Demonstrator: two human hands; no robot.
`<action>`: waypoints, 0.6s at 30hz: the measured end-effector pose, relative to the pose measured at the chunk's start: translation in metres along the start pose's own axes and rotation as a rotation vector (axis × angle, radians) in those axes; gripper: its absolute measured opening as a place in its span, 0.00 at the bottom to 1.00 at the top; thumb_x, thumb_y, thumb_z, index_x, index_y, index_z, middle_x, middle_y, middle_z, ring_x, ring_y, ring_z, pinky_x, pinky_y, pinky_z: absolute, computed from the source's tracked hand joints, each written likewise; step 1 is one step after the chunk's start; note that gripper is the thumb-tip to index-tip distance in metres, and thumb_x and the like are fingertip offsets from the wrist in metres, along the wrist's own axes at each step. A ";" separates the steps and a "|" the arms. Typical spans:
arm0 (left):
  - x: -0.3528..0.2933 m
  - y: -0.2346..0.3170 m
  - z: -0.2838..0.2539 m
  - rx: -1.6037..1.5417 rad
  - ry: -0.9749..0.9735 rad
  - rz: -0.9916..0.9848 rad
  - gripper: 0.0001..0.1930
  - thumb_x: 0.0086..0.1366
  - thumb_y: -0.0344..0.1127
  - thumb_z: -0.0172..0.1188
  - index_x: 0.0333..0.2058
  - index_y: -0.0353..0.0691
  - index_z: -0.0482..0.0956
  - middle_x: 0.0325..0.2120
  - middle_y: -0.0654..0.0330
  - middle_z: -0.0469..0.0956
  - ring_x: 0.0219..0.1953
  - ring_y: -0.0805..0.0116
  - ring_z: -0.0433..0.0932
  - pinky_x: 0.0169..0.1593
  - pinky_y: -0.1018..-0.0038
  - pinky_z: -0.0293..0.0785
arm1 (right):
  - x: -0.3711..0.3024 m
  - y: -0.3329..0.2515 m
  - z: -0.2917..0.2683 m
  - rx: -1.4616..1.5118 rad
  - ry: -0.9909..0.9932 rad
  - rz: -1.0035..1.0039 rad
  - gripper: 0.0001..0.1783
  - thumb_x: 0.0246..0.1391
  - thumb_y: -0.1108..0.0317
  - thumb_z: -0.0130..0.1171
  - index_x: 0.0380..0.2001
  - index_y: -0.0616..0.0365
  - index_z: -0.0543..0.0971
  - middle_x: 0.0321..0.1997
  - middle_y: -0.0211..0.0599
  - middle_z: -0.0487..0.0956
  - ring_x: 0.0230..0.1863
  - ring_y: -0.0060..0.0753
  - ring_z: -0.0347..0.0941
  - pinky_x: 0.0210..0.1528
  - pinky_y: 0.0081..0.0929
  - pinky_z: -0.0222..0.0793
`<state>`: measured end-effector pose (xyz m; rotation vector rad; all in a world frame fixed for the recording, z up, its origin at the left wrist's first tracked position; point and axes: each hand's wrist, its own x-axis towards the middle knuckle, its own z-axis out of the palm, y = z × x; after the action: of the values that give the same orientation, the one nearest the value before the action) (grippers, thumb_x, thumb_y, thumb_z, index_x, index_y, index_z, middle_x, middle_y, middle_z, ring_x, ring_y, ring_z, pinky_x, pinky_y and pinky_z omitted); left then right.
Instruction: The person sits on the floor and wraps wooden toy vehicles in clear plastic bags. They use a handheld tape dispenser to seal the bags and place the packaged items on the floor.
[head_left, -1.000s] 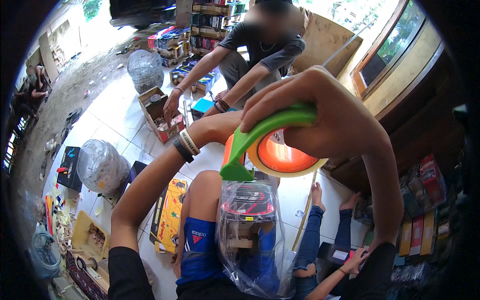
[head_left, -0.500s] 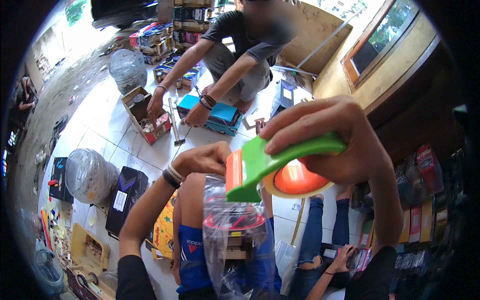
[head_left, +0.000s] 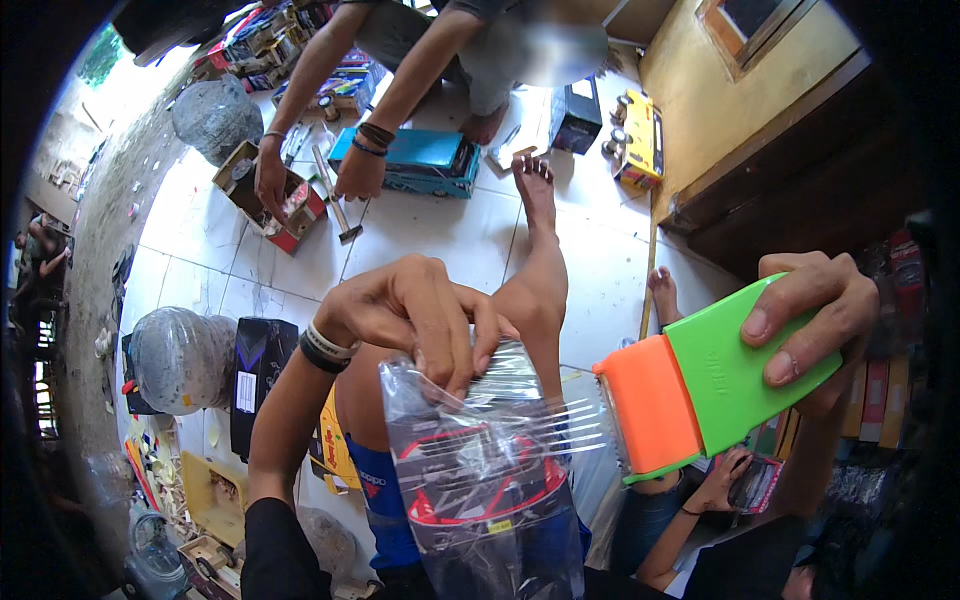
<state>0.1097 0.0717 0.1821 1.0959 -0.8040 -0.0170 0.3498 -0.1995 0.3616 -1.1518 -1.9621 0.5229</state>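
Note:
My left hand (head_left: 415,315) is closed on the gathered top edge of a clear plastic bag (head_left: 490,450). Inside the bag, over my lap, sits a black and red toy vehicle (head_left: 480,500), partly hidden by glare. A shiny strip of clear tape (head_left: 550,425) lies across the bag's upper right and sticks out past its side. To the right, my right hand (head_left: 815,330) grips a green and orange tape dispenser (head_left: 715,375), its cutting edge turned toward the bag and apart from it. The tape roll is hidden behind the dispenser.
Ahead, a co-worker reaches into a wooden box (head_left: 232,190) beside a hammer (head_left: 340,210) and a turquoise toy bus (head_left: 415,160). Wrapped bundles (head_left: 180,360) and a black box (head_left: 262,385) stand left. Another person's hand (head_left: 722,480) is at lower right.
My right hand has moved right and turned the dispenser away from the bag. A tape strip now shows on the bag. My left hand has come down onto the bag's top.

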 end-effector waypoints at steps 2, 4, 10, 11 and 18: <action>-0.001 -0.004 -0.002 -0.045 0.004 0.016 0.15 0.72 0.36 0.61 0.28 0.40 0.91 0.31 0.54 0.90 0.49 0.58 0.80 0.73 0.49 0.60 | -0.020 0.015 0.008 0.077 0.087 0.008 0.08 0.48 0.71 0.76 0.32 0.45 0.92 0.41 0.42 0.88 0.21 0.23 0.78 0.24 0.21 0.68; -0.002 -0.005 0.000 -0.075 0.033 0.002 0.15 0.72 0.35 0.61 0.27 0.40 0.91 0.31 0.54 0.90 0.50 0.59 0.80 0.73 0.49 0.60 | -0.036 0.029 0.019 0.153 0.141 0.020 0.09 0.46 0.72 0.76 0.32 0.45 0.91 0.41 0.42 0.88 0.22 0.24 0.78 0.25 0.22 0.68; -0.003 -0.003 0.003 -0.078 0.071 -0.057 0.13 0.68 0.36 0.65 0.25 0.38 0.90 0.31 0.54 0.89 0.47 0.60 0.80 0.69 0.52 0.64 | -0.070 0.055 0.050 0.259 0.201 0.062 0.13 0.43 0.74 0.74 0.34 0.45 0.92 0.40 0.42 0.89 0.22 0.26 0.77 0.26 0.24 0.66; -0.003 -0.001 0.003 -0.079 0.060 -0.067 0.13 0.70 0.34 0.63 0.27 0.38 0.90 0.32 0.54 0.90 0.48 0.60 0.79 0.71 0.53 0.62 | -0.074 0.057 0.053 0.253 0.199 0.061 0.13 0.43 0.74 0.73 0.35 0.45 0.92 0.40 0.43 0.89 0.22 0.26 0.76 0.26 0.24 0.65; 0.012 0.051 0.021 0.268 0.115 -0.291 0.08 0.65 0.32 0.65 0.30 0.40 0.92 0.35 0.57 0.90 0.50 0.59 0.80 0.70 0.56 0.61 | -0.080 0.052 0.071 0.162 0.211 0.095 0.19 0.34 0.71 0.71 0.36 0.44 0.93 0.41 0.37 0.90 0.21 0.24 0.67 0.27 0.25 0.60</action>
<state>0.0873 0.0754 0.2334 1.4486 -0.5477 -0.0923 0.3440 -0.2400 0.2501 -1.1519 -1.6615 0.5743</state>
